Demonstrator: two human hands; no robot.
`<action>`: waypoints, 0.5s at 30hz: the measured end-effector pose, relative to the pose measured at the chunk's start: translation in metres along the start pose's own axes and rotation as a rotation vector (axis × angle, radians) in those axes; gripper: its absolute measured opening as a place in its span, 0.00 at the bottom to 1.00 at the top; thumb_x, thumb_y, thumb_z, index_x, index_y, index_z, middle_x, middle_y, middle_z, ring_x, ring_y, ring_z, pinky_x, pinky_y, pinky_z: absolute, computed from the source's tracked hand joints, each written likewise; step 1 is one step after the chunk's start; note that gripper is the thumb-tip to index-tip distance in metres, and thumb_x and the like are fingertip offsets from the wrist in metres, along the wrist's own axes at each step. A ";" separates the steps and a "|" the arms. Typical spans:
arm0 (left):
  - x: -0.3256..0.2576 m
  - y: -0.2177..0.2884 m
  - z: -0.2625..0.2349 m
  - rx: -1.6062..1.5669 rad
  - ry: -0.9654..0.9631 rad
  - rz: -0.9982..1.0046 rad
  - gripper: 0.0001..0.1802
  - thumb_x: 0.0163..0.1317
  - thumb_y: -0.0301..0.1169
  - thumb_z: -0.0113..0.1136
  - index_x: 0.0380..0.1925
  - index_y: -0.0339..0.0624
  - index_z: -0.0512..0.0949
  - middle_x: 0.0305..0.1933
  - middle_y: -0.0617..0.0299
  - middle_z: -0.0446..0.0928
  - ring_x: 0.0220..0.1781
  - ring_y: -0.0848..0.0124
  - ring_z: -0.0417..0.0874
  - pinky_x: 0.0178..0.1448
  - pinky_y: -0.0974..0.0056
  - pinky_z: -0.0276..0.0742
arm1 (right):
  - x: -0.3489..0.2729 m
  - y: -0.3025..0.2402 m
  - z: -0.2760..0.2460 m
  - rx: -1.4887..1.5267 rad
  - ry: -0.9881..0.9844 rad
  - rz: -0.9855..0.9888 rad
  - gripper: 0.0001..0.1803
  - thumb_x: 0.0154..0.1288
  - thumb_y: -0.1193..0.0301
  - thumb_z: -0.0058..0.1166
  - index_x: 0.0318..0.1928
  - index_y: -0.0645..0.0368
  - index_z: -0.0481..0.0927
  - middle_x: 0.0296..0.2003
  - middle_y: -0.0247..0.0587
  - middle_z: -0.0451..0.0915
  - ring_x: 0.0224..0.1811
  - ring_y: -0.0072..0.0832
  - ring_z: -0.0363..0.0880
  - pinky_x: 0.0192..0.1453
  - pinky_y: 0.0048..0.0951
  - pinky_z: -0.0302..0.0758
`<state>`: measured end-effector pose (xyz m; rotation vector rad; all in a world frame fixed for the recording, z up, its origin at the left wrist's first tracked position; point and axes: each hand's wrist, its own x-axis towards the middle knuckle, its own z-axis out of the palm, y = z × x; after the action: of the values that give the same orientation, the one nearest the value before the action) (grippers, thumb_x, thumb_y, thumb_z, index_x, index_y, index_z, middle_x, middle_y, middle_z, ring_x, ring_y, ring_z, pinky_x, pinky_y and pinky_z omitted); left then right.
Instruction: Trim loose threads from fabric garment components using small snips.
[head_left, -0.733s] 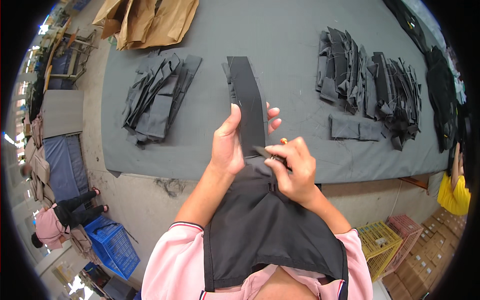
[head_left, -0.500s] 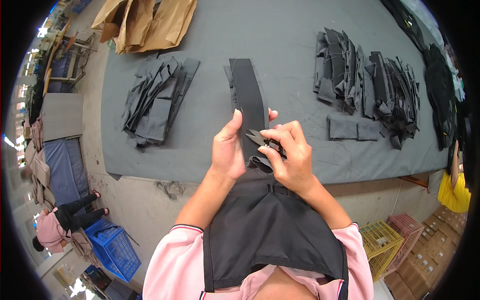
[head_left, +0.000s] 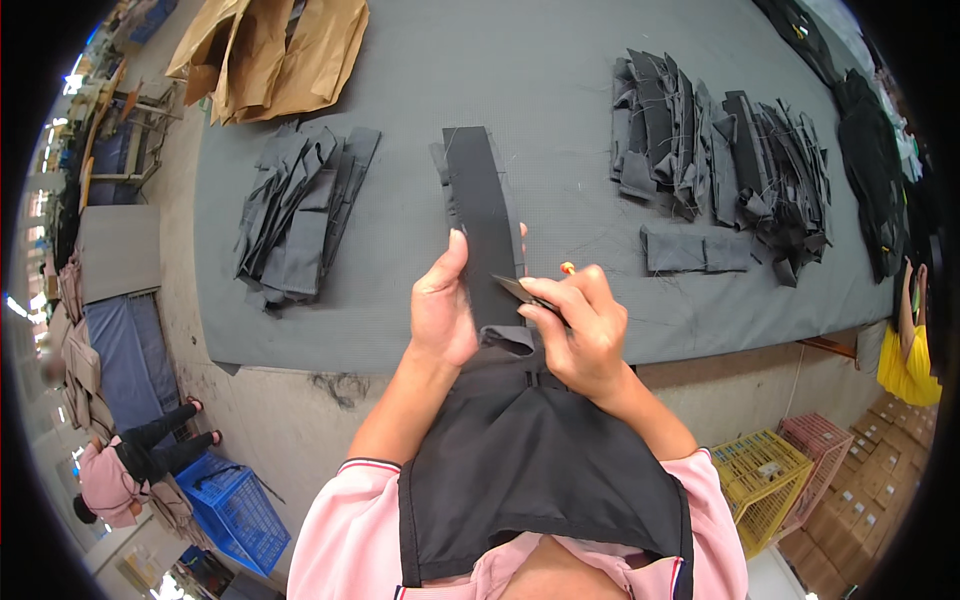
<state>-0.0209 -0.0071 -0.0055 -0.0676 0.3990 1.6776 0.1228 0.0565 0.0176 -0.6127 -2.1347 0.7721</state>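
Open grey table top point(head_left: 560, 100) lies beyond the black strip point(head_left: 480, 225), between the pile of dark pieces point(head_left: 295, 225) on the left and the stacks of black pieces point(head_left: 720, 160) on the right. A folded piece point(head_left: 695, 250) lies just right of the right hand point(head_left: 580, 335); bare cloth lies left of the left hand point(head_left: 445, 305). Brown paper sheets point(head_left: 265, 55) fill the far left corner.

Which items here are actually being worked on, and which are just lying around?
In hand:
- black fabric strip, held up by the left hand
- small snips, in the right hand

Lying about:
- dark cut pieces at left
- dark stacks at right
- brown paper
- grey table
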 end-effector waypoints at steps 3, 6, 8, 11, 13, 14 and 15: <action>0.000 0.005 0.006 0.057 0.059 0.051 0.27 0.71 0.46 0.35 0.56 0.32 0.66 0.54 0.49 0.70 0.48 0.57 0.76 0.53 0.55 0.76 | -0.008 0.004 -0.010 0.016 0.077 0.077 0.16 0.46 0.79 0.64 0.39 0.60 0.80 0.25 0.36 0.71 0.21 0.28 0.70 0.23 0.28 0.69; 0.001 0.009 0.002 0.081 -0.032 0.037 0.27 0.72 0.45 0.34 0.56 0.31 0.66 0.55 0.49 0.70 0.51 0.59 0.76 0.54 0.56 0.76 | -0.012 0.008 -0.014 -0.036 0.077 0.105 0.18 0.45 0.79 0.65 0.40 0.57 0.80 0.25 0.36 0.70 0.21 0.28 0.70 0.23 0.27 0.69; 0.001 0.008 0.001 0.122 -0.036 0.035 0.27 0.72 0.45 0.33 0.56 0.31 0.65 0.56 0.49 0.70 0.52 0.59 0.76 0.55 0.56 0.75 | -0.009 0.003 -0.010 -0.016 0.085 0.116 0.18 0.45 0.79 0.65 0.40 0.57 0.80 0.25 0.36 0.70 0.21 0.28 0.71 0.23 0.27 0.68; 0.000 0.007 0.002 0.041 -0.058 0.037 0.27 0.72 0.44 0.33 0.56 0.30 0.65 0.56 0.49 0.69 0.54 0.60 0.75 0.56 0.56 0.75 | -0.007 0.005 -0.008 -0.024 0.072 0.089 0.18 0.44 0.79 0.66 0.40 0.58 0.79 0.26 0.36 0.71 0.22 0.28 0.72 0.22 0.27 0.68; 0.000 0.007 0.003 0.029 -0.056 0.032 0.26 0.73 0.43 0.32 0.56 0.30 0.65 0.57 0.48 0.69 0.54 0.60 0.75 0.57 0.56 0.75 | -0.005 0.006 -0.008 -0.038 0.066 0.019 0.18 0.44 0.78 0.66 0.40 0.59 0.79 0.26 0.36 0.71 0.21 0.28 0.72 0.22 0.28 0.68; -0.001 0.007 0.003 0.030 -0.056 0.033 0.26 0.73 0.43 0.32 0.56 0.30 0.65 0.57 0.48 0.69 0.54 0.60 0.75 0.57 0.56 0.75 | -0.005 0.005 -0.008 -0.037 0.066 0.019 0.18 0.44 0.78 0.66 0.40 0.59 0.79 0.26 0.36 0.71 0.21 0.28 0.72 0.22 0.28 0.68; -0.002 0.007 0.003 0.019 -0.048 0.028 0.26 0.73 0.43 0.32 0.56 0.30 0.65 0.57 0.48 0.69 0.54 0.60 0.75 0.56 0.56 0.76 | -0.005 0.004 -0.008 -0.045 0.068 0.029 0.18 0.45 0.78 0.65 0.40 0.59 0.79 0.26 0.36 0.71 0.21 0.28 0.72 0.22 0.28 0.68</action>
<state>-0.0265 -0.0084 -0.0010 -0.0073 0.3809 1.6995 0.1324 0.0586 0.0166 -0.6857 -2.0904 0.7108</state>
